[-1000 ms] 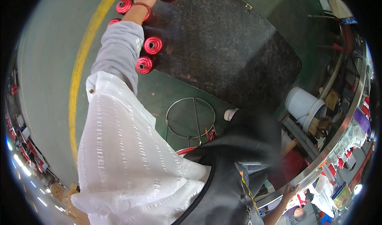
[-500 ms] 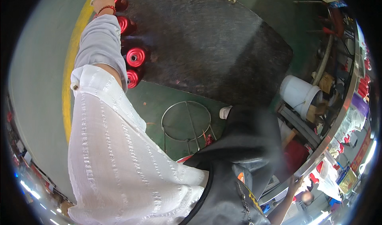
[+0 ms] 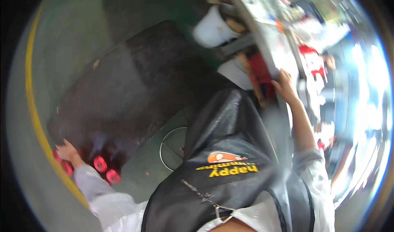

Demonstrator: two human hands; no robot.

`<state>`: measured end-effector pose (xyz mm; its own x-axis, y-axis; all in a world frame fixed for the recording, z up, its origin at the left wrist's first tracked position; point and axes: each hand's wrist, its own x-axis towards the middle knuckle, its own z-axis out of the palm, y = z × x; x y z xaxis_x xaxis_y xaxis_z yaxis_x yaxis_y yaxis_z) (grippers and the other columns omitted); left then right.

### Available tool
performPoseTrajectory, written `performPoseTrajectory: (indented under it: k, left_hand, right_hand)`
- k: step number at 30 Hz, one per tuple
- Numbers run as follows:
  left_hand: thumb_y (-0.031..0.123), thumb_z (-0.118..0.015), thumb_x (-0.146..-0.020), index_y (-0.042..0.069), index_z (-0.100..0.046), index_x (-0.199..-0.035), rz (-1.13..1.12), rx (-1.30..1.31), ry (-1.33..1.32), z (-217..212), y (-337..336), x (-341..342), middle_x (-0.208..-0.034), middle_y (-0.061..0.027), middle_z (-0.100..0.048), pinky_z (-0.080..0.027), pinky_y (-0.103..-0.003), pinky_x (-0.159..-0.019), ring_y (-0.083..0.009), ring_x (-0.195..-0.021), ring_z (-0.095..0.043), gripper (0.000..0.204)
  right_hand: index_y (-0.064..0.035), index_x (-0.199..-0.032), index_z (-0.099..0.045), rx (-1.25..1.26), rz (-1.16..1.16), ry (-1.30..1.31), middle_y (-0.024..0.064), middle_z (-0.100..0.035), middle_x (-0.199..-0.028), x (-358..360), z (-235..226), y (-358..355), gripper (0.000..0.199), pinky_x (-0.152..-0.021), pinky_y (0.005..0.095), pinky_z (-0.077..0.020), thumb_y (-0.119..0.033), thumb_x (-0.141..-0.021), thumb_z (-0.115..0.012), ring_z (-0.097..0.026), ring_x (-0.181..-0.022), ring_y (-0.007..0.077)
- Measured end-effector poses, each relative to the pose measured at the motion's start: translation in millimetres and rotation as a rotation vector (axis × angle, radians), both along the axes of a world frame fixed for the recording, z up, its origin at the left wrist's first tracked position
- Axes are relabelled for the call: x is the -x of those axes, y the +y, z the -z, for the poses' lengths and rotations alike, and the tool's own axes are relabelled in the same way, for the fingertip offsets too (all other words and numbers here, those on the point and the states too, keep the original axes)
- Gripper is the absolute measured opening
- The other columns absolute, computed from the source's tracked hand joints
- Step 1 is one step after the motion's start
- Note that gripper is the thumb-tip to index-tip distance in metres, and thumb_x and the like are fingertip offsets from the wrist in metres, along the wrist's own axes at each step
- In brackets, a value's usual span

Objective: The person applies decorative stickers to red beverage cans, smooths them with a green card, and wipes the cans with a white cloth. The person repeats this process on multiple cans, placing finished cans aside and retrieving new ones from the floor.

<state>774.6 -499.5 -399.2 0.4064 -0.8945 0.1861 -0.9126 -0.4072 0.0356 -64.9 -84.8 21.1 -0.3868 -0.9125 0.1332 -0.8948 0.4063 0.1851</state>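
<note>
Low on the left, my left hand [image 3: 67, 150] reaches down to a group of shiny red cylinders at the corner of a dark board [image 3: 123, 92]. Its fingers look apart, though blurred, beside the outermost red cylinder [image 3: 57, 155]. Another red cylinder [image 3: 67, 168] lies close to my wrist. Farther right, a red cylinder [image 3: 99, 164] and a red cylinder [image 3: 113, 176] show round ends with a small centre hole. My right hand [image 3: 286, 88] grips the edge of a metal worktable [image 3: 266, 47], thumb on the near side and fingers over the top.
A round metal ring frame [image 3: 161, 150] stands on the green floor beside my black apron [image 3: 221, 141]. A white bucket [image 3: 213, 29] sits by the worktable. Red and clear items crowd the tabletop. A yellow line [image 3: 30, 76] curves along the floor at left.
My view has swung toward the worktable, so the board and cylinders sit lower left. My left hand stays by the outermost cylinders. My right hand, at the table edge before, shows more fully.
</note>
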Motion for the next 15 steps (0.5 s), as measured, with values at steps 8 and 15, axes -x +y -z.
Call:
performPoseTrajectory:
  k: [8,15]
  left_hand:
    - [0.016,-0.064,-0.096,-0.005,-0.044,-0.145,0.512,-0.057,1.191,-67.9,133.8,442.5,-0.146,-0.0262,-0.048,-0.035,-0.045,-0.115,-0.0372,-0.135,-0.047,0.056]
    - [0.009,-0.059,-0.099,-0.001,-0.05,-0.143,1.362,0.036,1.243,-239.0,212.1,613.0,-0.146,-0.0206,-0.051,-0.04,-0.041,-0.109,-0.0343,-0.136,-0.048,0.046]
  right_hand:
    - [-0.0008,-0.138,-0.05,0.051,0.075,-0.245,0.022,-0.054,-0.137,-35.4,5.0,-40.1,0.06,-0.109,0.0483,-0.0418,-0.014,-0.084,-0.072,-0.048,-0.127,0.0431]
    - [-0.0021,-0.088,-0.067,0.576,-0.157,-0.066,0.0134,-0.065,-0.093,150.1,-71.4,66.2,0.007,-0.077,0.0424,-0.0524,-0.006,-0.09,-0.061,-0.063,-0.087,0.0323]
